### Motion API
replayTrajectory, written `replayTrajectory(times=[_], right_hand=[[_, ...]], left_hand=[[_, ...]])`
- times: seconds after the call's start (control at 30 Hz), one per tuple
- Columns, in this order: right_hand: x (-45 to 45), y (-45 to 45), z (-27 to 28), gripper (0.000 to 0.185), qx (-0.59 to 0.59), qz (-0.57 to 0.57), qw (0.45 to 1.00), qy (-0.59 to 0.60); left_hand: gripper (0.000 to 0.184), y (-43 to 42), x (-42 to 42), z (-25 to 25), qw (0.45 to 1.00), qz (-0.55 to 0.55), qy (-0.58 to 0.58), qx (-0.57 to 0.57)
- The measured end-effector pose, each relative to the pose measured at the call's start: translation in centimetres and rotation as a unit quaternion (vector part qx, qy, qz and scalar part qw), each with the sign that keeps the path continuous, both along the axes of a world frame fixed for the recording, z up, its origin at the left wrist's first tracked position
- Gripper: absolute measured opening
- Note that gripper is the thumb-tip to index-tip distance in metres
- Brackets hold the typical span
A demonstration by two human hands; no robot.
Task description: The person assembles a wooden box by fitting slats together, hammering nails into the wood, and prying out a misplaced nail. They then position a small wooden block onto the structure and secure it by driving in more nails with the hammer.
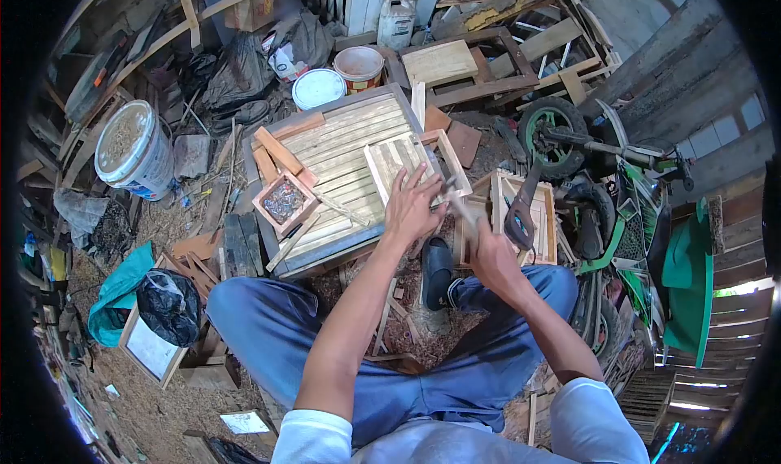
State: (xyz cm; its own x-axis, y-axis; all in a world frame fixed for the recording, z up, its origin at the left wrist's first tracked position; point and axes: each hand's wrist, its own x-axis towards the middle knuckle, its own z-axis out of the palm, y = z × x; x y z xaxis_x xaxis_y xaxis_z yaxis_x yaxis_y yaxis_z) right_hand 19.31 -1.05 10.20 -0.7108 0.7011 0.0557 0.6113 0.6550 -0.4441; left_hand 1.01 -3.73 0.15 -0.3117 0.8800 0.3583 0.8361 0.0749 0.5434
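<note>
Cluttered shed floor (154, 391), shavings & scrap all over, w/ a low slatted worktop (342, 148) set on it. Slatted wooden piece (384, 165) appears to rest by the worktop's R edge. L grip (409, 207) is spread over the piece's near R part, fingers splayed; can't tell if thumb & fingertip pinch anything small. R grip (496, 257) is clenched round a hammer-like tool (464, 210), far end blurred, v. close to the L fingers. Main risk, I'd say: a struck thumb or fingertip if the tool's swung, bc the gap is so small & a slight aim error would do it. Piece could also skid or tip, bc just 1 hand steadies it, prob. w/ little support near the edge. Off-centre hit might split a thin slat or rack the joints. Small tray (306, 214) of what look like nails sits on the L side, loose wood strip (346, 210) beside it; a hard jolt might spill it. Handsaw (522, 222) lies over an open wooden box (551, 236) near the R knee (560, 288); a careless leg or elbow shift could knock it off or catch the teeth.
</note>
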Motion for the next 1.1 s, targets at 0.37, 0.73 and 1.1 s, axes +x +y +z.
replayTrajectory(times=[0.37,0.73,1.1], right_hand=[[0.7,0.7,-1.1,0.016,-0.003,0.017,1.0,-0.026],[0.7,0.1,-0.6,0.02,0.007,-0.002,1.0,0.014],[0.0,-0.5,-0.5,0.019,0.012,-0.023,0.997,0.079]], left_hand=[[0.044,0.0,-0.3,0.3,1.0,-0.007,-0.002,-0.012],[0.042,0.0,-0.3,-0.2,1.0,-0.001,0.012,0.002],[0.046,0.2,-0.3,-0.5,1.0,-0.002,0.015,-0.003]])
